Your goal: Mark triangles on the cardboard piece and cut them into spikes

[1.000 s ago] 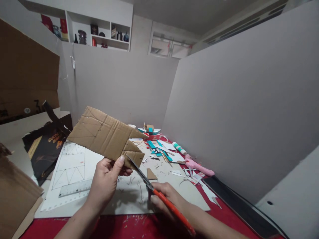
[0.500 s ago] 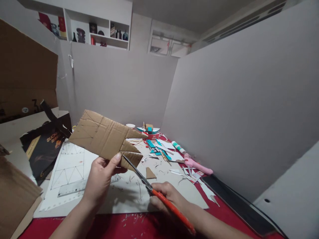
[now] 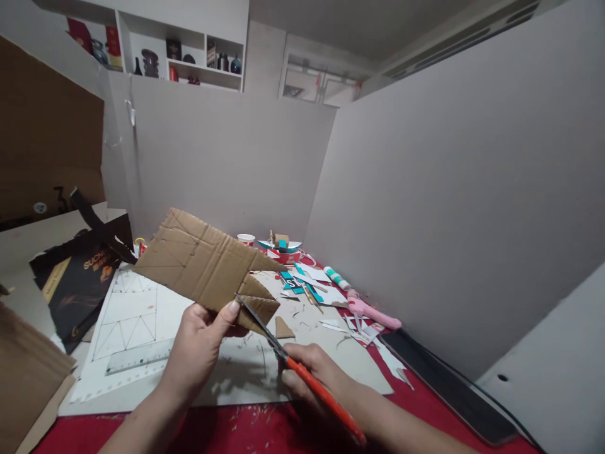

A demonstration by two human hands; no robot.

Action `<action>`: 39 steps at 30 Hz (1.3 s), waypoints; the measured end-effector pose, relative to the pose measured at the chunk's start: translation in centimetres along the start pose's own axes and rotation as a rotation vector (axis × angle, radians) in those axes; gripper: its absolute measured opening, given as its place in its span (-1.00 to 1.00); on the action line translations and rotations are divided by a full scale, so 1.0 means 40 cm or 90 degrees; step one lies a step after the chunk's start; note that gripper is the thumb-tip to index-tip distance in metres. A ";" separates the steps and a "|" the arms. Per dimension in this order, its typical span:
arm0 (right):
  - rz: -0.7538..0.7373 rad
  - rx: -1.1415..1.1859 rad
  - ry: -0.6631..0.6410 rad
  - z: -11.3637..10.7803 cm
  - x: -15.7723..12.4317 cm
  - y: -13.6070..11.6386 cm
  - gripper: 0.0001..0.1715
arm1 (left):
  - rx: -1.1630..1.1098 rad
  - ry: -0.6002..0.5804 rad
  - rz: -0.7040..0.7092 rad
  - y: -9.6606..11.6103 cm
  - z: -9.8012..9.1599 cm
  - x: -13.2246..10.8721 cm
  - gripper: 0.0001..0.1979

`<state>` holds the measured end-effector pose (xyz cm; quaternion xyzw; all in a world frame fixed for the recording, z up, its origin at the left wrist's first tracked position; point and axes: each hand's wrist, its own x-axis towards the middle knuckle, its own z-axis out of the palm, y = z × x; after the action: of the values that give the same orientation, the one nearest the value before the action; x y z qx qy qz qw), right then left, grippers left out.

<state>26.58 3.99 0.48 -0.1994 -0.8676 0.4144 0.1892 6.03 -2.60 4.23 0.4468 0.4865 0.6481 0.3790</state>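
My left hand (image 3: 203, 340) pinches the lower edge of a piece of corrugated cardboard (image 3: 212, 265), thumb on top, fingers mostly hidden beneath. Pencil-drawn triangles mark its left part, and its right end is cut into pointed teeth. Red-handled scissors (image 3: 314, 388) are gripped in my right hand (image 3: 312, 372). Their blades reach up-left across the cardboard's lower right part, tips close to my left thumb. A small cardboard offcut (image 3: 284, 328) lies on the white board (image 3: 340, 372) just beyond the scissors.
A paper with triangle drawings (image 3: 125, 315) and a clear ruler (image 3: 137, 356) lie at left, near a black box (image 3: 89, 271) and large cardboard. At right are paper scraps (image 3: 390, 362), a pink glue gun (image 3: 375, 312) and a black tray-like strip (image 3: 444, 384). A paper cup (image 3: 246, 239) stands behind.
The cardboard has shifted slightly right and tilted in my left hand. The scissors stay at its lower right part, their blades a little closer together. The view has moved slightly.
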 end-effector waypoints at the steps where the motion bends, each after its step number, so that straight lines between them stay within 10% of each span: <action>1: 0.003 0.011 0.000 0.001 0.000 0.003 -0.63 | -0.005 -0.002 -0.002 -0.002 0.001 0.000 -0.66; 39: -0.048 0.034 0.034 0.022 -0.001 0.057 -0.53 | -0.059 0.011 -0.022 -0.012 0.004 -0.002 -0.57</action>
<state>26.60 4.72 -1.83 -0.1725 -0.8579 0.4241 0.2331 6.22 -2.51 3.78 0.4148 0.4672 0.6667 0.4064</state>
